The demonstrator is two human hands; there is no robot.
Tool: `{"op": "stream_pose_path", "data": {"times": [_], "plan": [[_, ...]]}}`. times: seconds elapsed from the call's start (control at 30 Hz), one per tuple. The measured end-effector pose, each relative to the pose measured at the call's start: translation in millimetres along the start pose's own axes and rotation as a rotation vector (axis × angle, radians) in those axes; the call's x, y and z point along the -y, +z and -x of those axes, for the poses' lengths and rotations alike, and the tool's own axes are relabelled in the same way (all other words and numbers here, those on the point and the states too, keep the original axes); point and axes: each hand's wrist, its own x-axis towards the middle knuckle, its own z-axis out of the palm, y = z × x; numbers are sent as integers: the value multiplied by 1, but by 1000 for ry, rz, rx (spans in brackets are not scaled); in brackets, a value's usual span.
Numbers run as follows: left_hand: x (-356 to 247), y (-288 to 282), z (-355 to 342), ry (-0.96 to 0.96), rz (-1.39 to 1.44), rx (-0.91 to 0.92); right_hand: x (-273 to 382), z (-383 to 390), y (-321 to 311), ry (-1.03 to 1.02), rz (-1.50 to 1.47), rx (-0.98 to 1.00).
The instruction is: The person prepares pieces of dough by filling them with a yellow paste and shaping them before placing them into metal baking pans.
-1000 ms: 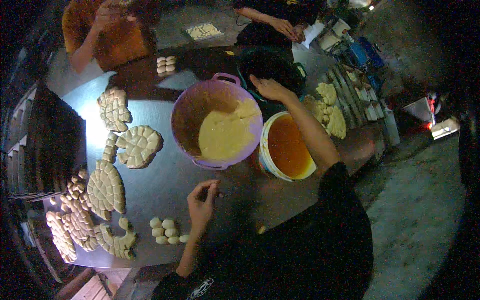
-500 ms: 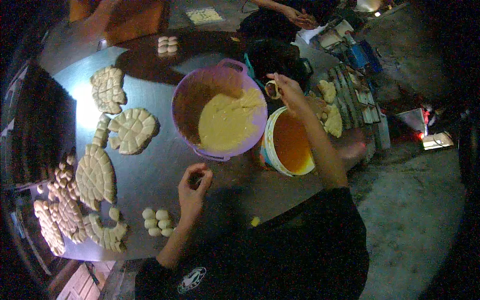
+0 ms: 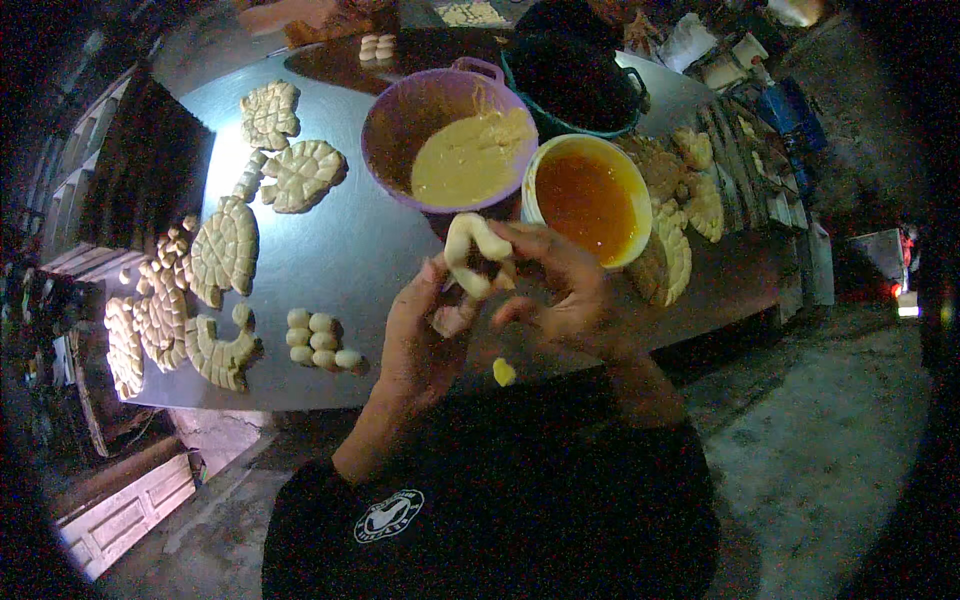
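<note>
- Nearest, a small yellow blob of dough (image 3: 503, 372) lies on the near edge of the grey metal counter (image 3: 330, 250), just below the hands.
- The left hand (image 3: 425, 335) and the right hand (image 3: 560, 290) hold a pale, curled strip of soft dough (image 3: 478, 252) up between them, above the counter's near edge; the fingers (image 3: 452, 318) of both are pinched on it.
- It looks light, limp and probably sticky, apt to stretch or tear; best supported from below at both ends, with gentle pressure.
- Left of the hands, a cluster of small pale dough balls (image 3: 318, 338) sits beside patterned shaped dough pieces (image 3: 222, 245).
- Farther off stand a purple plastic basin of yellow batter (image 3: 450, 135) and a white tub of orange liquid (image 3: 585, 198).
</note>
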Motion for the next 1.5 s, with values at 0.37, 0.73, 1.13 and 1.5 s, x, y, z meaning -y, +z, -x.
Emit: {"op": "stream_pose_path", "data": {"times": [0.37,0.73,1.13,1.5], "plan": [[38,44,59,115,-400,-125,33,44,-31,-525,-17,172],[20,33,116,325,-943,-398,69,48,-11,-334,-56,461],[-21,-61,134,279,-539,-283,92,8,87,-119,-295,488],[-33,-199,143,137,-736,-385,46,54,235,370,-134,356]]}}
